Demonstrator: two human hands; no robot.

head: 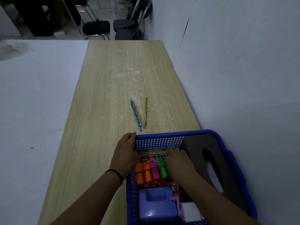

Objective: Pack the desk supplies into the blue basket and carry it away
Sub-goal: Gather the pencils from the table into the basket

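Blue basket sits at the near right corner of the tabletop, already holding highlighters, a purple sharpener, a grey tissue box etc.; left hand wraps the basket's far-left corner, probably to keep it from sliding. Right hand is inside w/ fingers curled down on a row of pencils along the far wall, apparently pinching them flat so they stack tidily, though the fingertips are blurred; three pencils lie loose mid-table, just beyond the basket, not yet packed.
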